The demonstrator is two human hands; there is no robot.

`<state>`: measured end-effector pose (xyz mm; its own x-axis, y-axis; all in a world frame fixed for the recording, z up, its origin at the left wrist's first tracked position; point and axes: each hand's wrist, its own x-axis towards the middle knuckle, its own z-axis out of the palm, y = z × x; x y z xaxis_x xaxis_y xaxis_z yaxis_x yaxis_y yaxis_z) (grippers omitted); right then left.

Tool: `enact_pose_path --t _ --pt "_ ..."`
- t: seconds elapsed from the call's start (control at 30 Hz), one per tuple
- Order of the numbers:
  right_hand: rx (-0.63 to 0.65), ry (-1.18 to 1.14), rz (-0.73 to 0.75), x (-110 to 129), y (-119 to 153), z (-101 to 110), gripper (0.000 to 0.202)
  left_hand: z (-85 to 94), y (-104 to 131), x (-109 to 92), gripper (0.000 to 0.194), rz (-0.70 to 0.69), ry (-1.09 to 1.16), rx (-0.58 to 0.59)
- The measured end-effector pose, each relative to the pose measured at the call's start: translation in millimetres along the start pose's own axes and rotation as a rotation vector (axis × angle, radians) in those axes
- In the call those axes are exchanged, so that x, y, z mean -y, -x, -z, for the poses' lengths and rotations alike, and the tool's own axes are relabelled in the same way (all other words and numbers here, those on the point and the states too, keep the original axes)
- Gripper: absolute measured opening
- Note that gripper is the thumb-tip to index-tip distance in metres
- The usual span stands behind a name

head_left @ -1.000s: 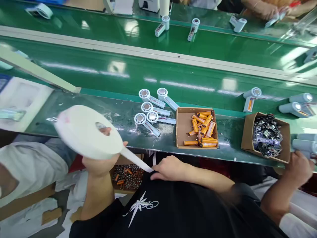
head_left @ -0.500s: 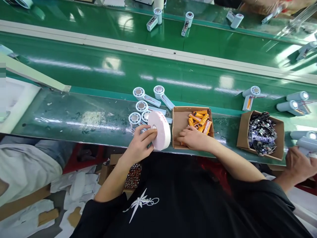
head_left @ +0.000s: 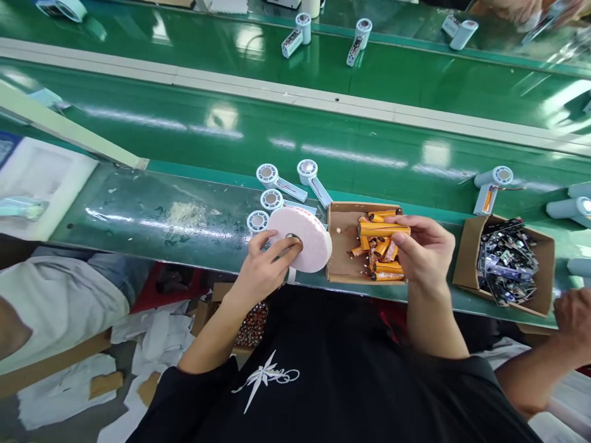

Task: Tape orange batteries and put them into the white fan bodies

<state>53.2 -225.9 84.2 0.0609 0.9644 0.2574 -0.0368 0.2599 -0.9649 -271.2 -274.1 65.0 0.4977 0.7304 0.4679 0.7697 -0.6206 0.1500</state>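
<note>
My left hand [head_left: 268,261] grips a wide roll of whitish tape [head_left: 302,243], its fingers hooked into the core; a short loose end hangs below. My right hand [head_left: 425,246] pinches an orange wrapped battery [head_left: 384,229] by one end, just above a small cardboard box [head_left: 344,264]. Several more orange batteries [head_left: 388,269] lie in that box. Beyond the tape roll lie several light-blue handheld fan bodies with round heads, one being a fan body [head_left: 308,169] next to the box's far corner. The roll partly covers the nearer ones.
On the right stands a cardboard box [head_left: 462,261] full of small circuit boards [head_left: 508,264], with a fan body [head_left: 494,178] behind it. A co-worker's hand [head_left: 572,314] is at the far right. A green conveyor belt [head_left: 277,129] runs behind the bench, past a pale rail [head_left: 337,101].
My right hand has come up out of the box with an orange battery. The tape roll has turned its flat face more toward me. The whole view has shifted slightly.
</note>
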Motion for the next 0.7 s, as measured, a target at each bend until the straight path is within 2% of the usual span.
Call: enact_pose_path --t 0.07,0.27,0.43,0.53,0.6,0.63,0.7 --pt "-0.104 -0.046 0.009 -6 14 -16 0.024 -2.4 -3 -1 0.043 -0.001 -0.021 -0.002" --pt "-0.195 -0.097 0.031 -22 40 -54 0.026 -6.9 -8 -8 0.042 -0.001 -0.051 -0.017" --pt "-0.174 -0.037 0.016 -30 50 -71 0.028 -10.2 -6 -8 0.039 0.022 -0.077 -0.022" --pt "-0.078 -0.06 -0.103 -30 52 -66 0.029 -10.1 -5 -9 0.036 0.047 -0.124 -0.016" --pt "0.041 -0.021 -0.245 -27 54 -51 0.047 -8.1 -6 -12 0.033 0.045 -0.169 -0.04" --pt "0.098 0.04 -0.298 -26 53 -42 0.056 -7.3 -6 -13 0.032 0.025 -0.202 -0.057" --pt "0.252 0.264 -0.306 -32 45 -22 0.054 -7.0 -9 -12 0.032 -0.042 -0.29 -0.066"
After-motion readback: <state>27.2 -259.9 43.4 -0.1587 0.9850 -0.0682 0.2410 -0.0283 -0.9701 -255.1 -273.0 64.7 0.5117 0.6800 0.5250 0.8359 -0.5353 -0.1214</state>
